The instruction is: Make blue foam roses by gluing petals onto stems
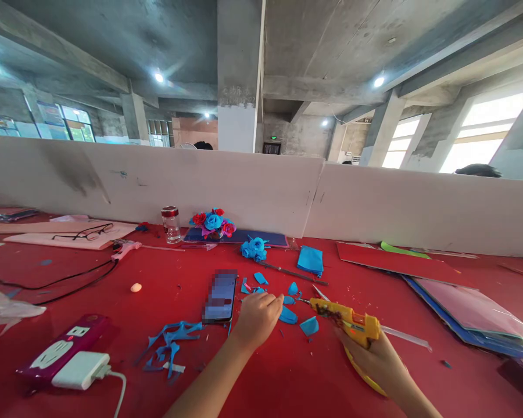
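My right hand (377, 351) is wrapped round the handle of a yellow hot glue gun (353, 319), its nozzle pointing left toward several cut blue petals (309, 326). A clear glue stick (407, 337) juts from the gun's back. Left of the nozzle, my left hand (260, 316) is closed with the fingers curled together over the petals; whatever it pinches is hidden. Just beyond lies another blue petal (260, 278). Behind the gun's nozzle, pointed metal blades (320, 292) show in part. A phone (220, 296) lies beside my left hand.
Blue scraps (174, 337) lie at the left, near a purple power strip (65, 348) with a white charger (82, 370). Farther back are blue paper flowers (253, 248), a flower arrangement (213, 222), a jar (171, 225), a pink glue gun (125, 249) and glasses (85, 233). Foam sheets (470, 307) lie right.
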A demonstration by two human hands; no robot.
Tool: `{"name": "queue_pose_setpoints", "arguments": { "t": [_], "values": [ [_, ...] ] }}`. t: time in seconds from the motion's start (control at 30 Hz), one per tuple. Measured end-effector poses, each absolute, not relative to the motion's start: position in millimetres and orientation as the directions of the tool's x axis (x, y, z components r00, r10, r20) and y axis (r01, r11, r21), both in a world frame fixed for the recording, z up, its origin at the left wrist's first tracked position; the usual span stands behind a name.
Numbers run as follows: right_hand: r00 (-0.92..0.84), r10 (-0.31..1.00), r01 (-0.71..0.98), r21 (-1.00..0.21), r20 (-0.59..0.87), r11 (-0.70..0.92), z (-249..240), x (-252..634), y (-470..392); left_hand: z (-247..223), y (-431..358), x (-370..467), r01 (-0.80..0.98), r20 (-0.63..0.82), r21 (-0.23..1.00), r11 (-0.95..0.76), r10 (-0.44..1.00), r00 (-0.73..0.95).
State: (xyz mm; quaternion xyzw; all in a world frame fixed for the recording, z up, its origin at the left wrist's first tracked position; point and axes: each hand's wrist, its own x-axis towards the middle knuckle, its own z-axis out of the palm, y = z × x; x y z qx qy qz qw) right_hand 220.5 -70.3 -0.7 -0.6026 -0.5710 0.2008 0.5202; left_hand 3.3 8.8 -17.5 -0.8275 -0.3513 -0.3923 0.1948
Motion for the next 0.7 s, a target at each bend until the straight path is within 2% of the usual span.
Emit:
{"name": "queue_pose_setpoints", "arguments": {
  "t": [0.13,0.33,0.43,0.7],
  "values": [
    [0.224,0.931,0.467,-0.87,0.288,0.157,-4,218,-65,-17,8,4,0.733,0.786,-0.034,-0.679,0.435,0.44],
    [0.312,0.921,0.573,-0.82,0.232,0.013,-1,208,-62,-21,10,5,0.743,0.792,-0.011,-0.669,0.447,0.415],
    [0.363,0.892,0.645,-0.764,0.268,-0.033,-1,203,-60,-19,9,5,0.74,0.78,-0.022,-0.672,0.452,0.433],
    [0.288,0.885,0.772,-0.636,0.367,0.013,-8,204,-56,-15,8,6,0.739,0.781,-0.023,-0.673,0.449,0.434]
  ]
}}
